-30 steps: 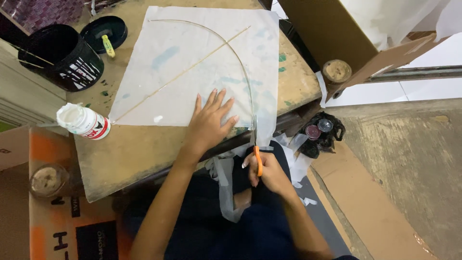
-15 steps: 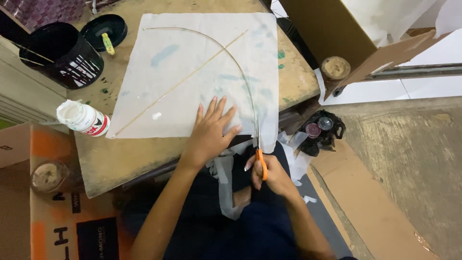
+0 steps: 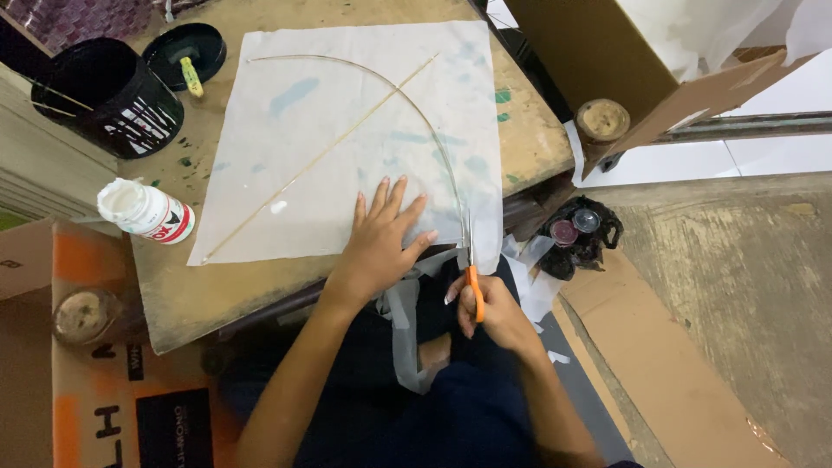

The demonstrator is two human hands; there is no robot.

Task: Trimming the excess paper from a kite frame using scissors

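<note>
The left hand (image 3: pixel 377 238) is pressing flat on the paper (image 3: pixel 347 130); the right hand (image 3: pixel 490 308) is gripping orange scissors (image 3: pixel 472 282), their blades hard to make out.

Far up and left of the spread fingers of the left hand (image 3: pixel 377 247): a black bucket (image 3: pixel 113 95) with thin sticks leaning inside, and just beside it a black lid (image 3: pixel 185 52) bearing a small yellow-green object (image 3: pixel 191 76). Level with the fingers, well to the left: a white bottle (image 3: pixel 146 211) with a red label, on its side on the worn wooden table (image 3: pixel 217 295). Lower left: an orange carton (image 3: pixel 78 260) carrying a round jar (image 3: pixel 81 314). Right of the fingertips: a black bag (image 3: pixel 581 234) holding small pots. Above that: a round brown roll (image 3: pixel 602 119) against a brown cardboard box (image 3: pixel 589 52).
</note>
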